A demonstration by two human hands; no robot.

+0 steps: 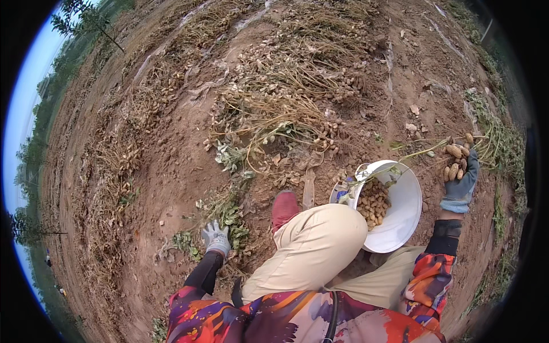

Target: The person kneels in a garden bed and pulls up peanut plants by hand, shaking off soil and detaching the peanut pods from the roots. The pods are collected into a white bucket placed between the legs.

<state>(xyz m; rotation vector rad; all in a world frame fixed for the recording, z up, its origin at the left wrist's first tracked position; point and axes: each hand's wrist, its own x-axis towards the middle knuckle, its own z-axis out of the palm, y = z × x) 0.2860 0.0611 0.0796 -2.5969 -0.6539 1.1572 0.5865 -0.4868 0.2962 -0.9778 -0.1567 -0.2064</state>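
My right hand (pixel 461 187), in a grey-blue glove, is raised at the right and closed round the pod end of a peanut plant (pixel 456 162). Several tan pods bunch against its fingers, and a thin green stem stretches left over the bucket rim. Beside my knee a white bucket (pixel 405 211) leans with its mouth tilted up toward me; loose peanuts (pixel 373 201) lie inside. My left hand (pixel 216 238), gloved in grey, reaches low at the left with fingers spread. It is beside green peanut leaves (pixel 233 220) on the soil and holds nothing that I can see.
Pulled peanut plants (pixel 286 114) lie in a thick row ahead, with another dry row (pixel 123 160) to the left. Strips of plastic film (pixel 309 188) stick out of the brown soil. Green weeds (pixel 497 137) border the right side. My red shoe (pixel 284 208) stands near the bucket.
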